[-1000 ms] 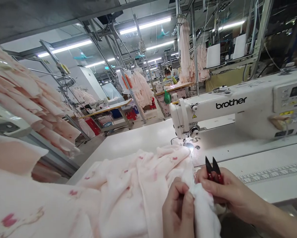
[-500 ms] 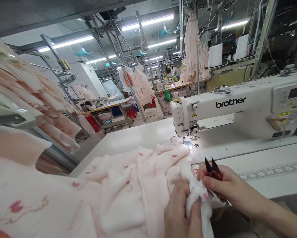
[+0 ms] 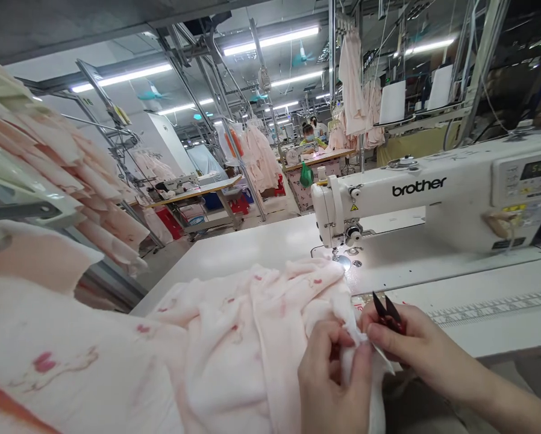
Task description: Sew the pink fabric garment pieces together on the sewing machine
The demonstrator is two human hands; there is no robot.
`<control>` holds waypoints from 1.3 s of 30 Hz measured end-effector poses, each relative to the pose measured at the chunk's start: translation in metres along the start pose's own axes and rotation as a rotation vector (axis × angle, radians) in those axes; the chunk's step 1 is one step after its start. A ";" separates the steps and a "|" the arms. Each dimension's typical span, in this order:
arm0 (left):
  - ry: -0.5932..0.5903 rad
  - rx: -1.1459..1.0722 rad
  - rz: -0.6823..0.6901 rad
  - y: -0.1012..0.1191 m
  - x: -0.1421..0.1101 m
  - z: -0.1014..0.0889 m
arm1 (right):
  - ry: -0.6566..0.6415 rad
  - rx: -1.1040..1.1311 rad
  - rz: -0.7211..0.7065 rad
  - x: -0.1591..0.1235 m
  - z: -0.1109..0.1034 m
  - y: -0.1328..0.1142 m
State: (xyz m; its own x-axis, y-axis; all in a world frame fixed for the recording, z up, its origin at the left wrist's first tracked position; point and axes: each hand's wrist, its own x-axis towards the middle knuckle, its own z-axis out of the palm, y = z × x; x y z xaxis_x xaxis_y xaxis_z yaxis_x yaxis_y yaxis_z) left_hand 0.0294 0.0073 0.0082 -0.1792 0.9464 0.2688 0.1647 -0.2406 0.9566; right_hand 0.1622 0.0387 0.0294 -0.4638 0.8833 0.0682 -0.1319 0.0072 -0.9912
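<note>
Left hand and right hand close together, thumbs and fingers pinched on the edge of a pale pink fabric. Right also carries black-bladed snips in its grip, red near the handles, blades spread and pointing up, clear of the cloth. The fabric lies in loose folds over the near side of the white worktop, small deep-pink motifs scattered across it; its far corner reaches the lit needle area of the white sewing machine, though I can't tell from here whether the presser foot is down on it. Printed ruler scale along the worktop, right of the hands. White thread cones above the machine. More pink pieces hang at far left. A masked co-worker sits at another machine, well back.
</note>
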 end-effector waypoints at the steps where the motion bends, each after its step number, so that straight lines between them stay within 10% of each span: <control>1: -0.012 -0.038 -0.040 0.001 0.001 -0.001 | -0.013 0.022 0.005 0.000 0.000 0.000; 14: 0.042 -0.249 -0.257 0.004 0.004 -0.001 | 0.152 -0.162 0.083 -0.002 -0.003 -0.001; 39: 0.030 0.189 0.324 -0.026 -0.003 -0.002 | -0.027 -0.596 0.139 -0.026 0.005 -0.027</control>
State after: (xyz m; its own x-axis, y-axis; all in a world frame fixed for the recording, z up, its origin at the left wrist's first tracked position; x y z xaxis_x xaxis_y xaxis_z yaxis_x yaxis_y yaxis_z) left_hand 0.0235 0.0106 -0.0172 -0.1161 0.8203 0.5601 0.3930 -0.4799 0.7843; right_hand 0.1736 0.0137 0.0551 -0.4648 0.8826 -0.0712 0.4403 0.1606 -0.8834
